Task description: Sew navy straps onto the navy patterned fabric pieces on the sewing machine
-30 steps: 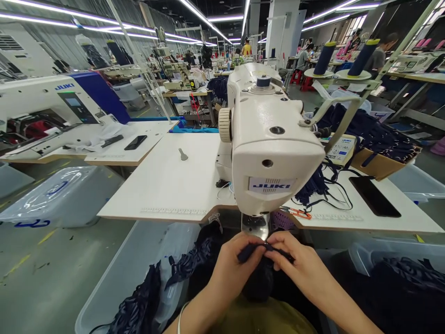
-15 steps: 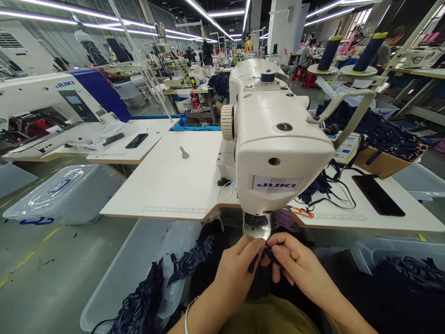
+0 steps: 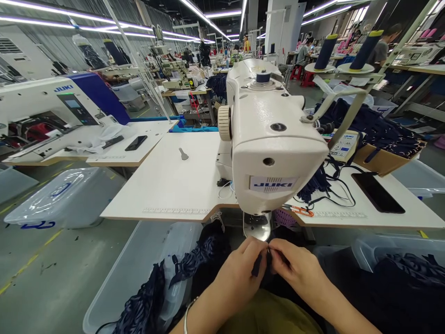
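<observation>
My left hand (image 3: 239,273) and my right hand (image 3: 295,269) meet just below the head of a white Juki sewing machine (image 3: 274,148). Both pinch a narrow dark navy strap (image 3: 257,265) between thumb and fingers, fingertips almost touching. The strap hangs down from the pinch into dark navy fabric (image 3: 205,250) on my lap. The machine's metal needle area (image 3: 257,226) sits right above my fingers.
A white sewing table (image 3: 174,181) spreads left and right of the machine. Orange snips (image 3: 299,211), dark straps (image 3: 320,185) and a black phone (image 3: 377,192) lie at right. Clear plastic bins (image 3: 139,273) with navy fabric stand below. Other machines and workers fill the background.
My hands have drawn closer together and the strap, held out level before, is now folded down between my fingertips. The view has shifted slightly.
</observation>
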The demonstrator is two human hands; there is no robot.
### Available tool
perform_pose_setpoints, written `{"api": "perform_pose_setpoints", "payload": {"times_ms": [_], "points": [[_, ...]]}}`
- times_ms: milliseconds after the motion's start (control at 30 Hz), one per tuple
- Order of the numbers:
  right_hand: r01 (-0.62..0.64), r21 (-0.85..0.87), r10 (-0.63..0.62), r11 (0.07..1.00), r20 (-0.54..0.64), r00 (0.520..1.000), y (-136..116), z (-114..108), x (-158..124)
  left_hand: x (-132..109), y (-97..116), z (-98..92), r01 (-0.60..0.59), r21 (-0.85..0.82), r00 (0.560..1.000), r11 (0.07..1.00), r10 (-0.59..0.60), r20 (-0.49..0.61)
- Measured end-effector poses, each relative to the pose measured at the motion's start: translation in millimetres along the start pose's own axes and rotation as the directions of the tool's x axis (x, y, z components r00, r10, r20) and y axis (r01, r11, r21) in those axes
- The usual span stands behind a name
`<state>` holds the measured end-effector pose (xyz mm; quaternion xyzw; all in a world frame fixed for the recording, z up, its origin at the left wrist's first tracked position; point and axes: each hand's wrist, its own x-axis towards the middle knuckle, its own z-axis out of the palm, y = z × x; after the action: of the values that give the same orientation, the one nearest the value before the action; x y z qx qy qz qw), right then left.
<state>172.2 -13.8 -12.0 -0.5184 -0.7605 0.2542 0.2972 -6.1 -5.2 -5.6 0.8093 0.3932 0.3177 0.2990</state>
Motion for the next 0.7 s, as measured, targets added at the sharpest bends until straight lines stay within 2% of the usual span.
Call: {"api": "perform_pose_setpoints", "payload": {"times_ms": [67,167,233,300,400,533,700], "points": [[-0.075,0.065,0.076,0.995,-0.014,0.997,1,3,-1,2,3,-1.9,0.04,-0.062,0.999,0.997,-0.039,0.02],[-0.211,0.255,0.186,0.944,0.12,0.975,3,0,0,4,2,-5.2,0.014,-0.18,1.0,0.984,-0.008,0.03],[-0.275,0.37,0.196,0.888,0.235,0.952,3,-6,1,3,1,-8.1,-0.019,-0.232,1.0,0.972,0.022,0.01],[-0.276,0.437,0.17,0.856,0.266,0.949,3,-15,3,2,1,-10.6,-0.035,-0.261,0.999,0.965,0.033,-0.01],[-0.185,0.385,0.102,0.904,0.225,0.969,3,-29,6,1,1,-11.4,0.009,-0.331,1.0,0.944,0.0,0.025],[-0.029,0.215,0.001,0.976,0.127,0.992,2,-41,10,4,0,-9.2,0.131,-0.446,0.99,0.885,-0.136,0.021],[0.197,0.157,-0.205,0.968,0.034,0.978,0,-40,14,6,0,-10.1,0.25,-0.604,0.966,0.757,-0.239,0.1]]}}
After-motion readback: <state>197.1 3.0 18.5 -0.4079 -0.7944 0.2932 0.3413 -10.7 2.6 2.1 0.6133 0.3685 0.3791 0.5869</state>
